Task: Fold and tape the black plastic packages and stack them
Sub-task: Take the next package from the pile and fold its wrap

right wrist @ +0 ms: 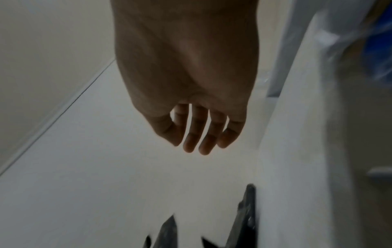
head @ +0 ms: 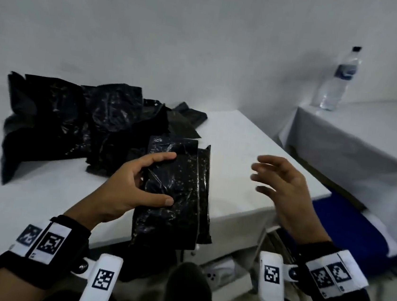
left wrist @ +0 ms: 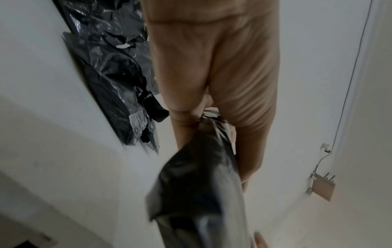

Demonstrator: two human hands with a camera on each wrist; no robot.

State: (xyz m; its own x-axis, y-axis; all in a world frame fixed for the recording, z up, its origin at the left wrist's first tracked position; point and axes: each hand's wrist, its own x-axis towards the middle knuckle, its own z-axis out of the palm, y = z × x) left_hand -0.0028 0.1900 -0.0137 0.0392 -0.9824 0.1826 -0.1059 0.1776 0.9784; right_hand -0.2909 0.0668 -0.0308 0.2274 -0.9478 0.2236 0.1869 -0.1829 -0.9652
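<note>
A long folded black plastic package (head: 177,192) is held upright-lengthwise over the white table's near edge. My left hand (head: 139,183) grips its left side, thumb on the front and fingers across the top part. In the left wrist view the same package (left wrist: 201,176) runs out from between the thumb and fingers, blurred. My right hand (head: 280,184) hovers to the right of the package with fingers spread and relaxed, holding nothing; the right wrist view shows its fingers (right wrist: 197,134) hanging free above the table.
A loose heap of black plastic bags (head: 72,121) lies at the back left of the white table (head: 255,142). A water bottle (head: 339,77) stands on a second white table at the right. Something blue (head: 346,229) lies below the gap between the tables.
</note>
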